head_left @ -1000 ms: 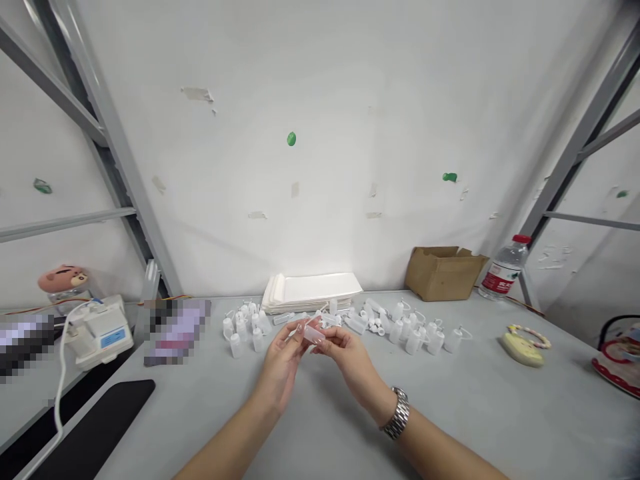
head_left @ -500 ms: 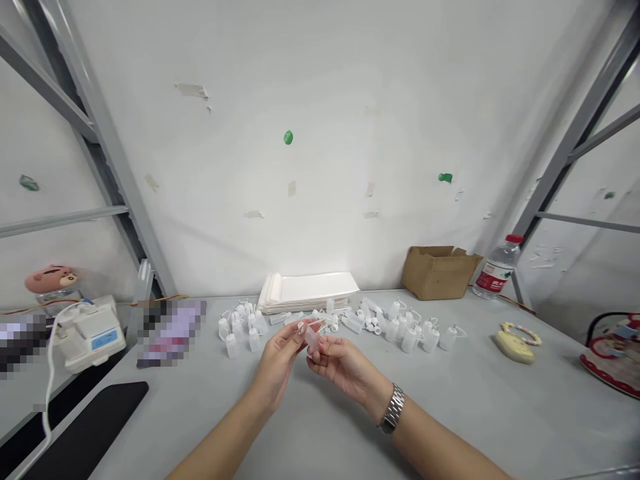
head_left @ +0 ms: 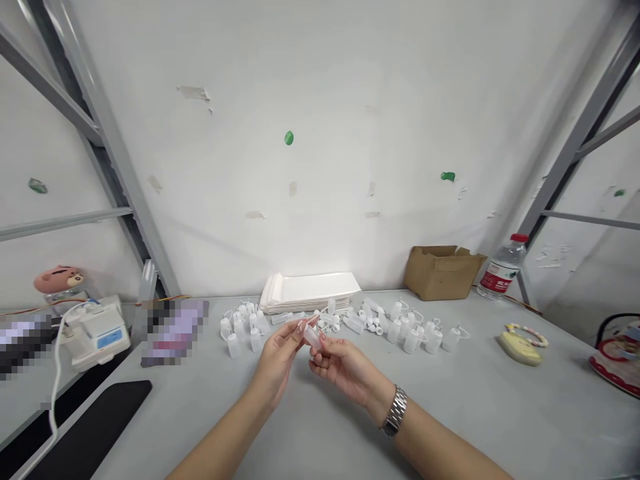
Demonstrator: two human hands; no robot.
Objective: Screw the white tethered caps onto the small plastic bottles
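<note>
Between my two hands, above the grey table, is a small translucent plastic bottle [head_left: 313,338], tilted. My right hand [head_left: 343,367] grips its body between thumb and fingers. At the bottle's upper left end, my left hand [head_left: 283,353] pinches what looks like its white cap; the fingers hide most of that part. Just behind the hands lie loose white caps and bottles [head_left: 354,324]. Small bottles [head_left: 233,346] stand in a group to the left, and several bottles with looped cap straps [head_left: 411,341] stand to the right.
A stack of white envelopes [head_left: 315,288] lies against the wall. Back right are a cardboard box [head_left: 443,275] and a water bottle [head_left: 501,270]. A yellow pouch [head_left: 521,348] sits at the right. On the left are a purple packet [head_left: 180,331], a white device [head_left: 97,337] and a black mat [head_left: 95,427].
The bottle has turned slightly between my hands, and my fingers have shifted a little around it. The whole view has moved slightly. Both hands still hold the bottle.
</note>
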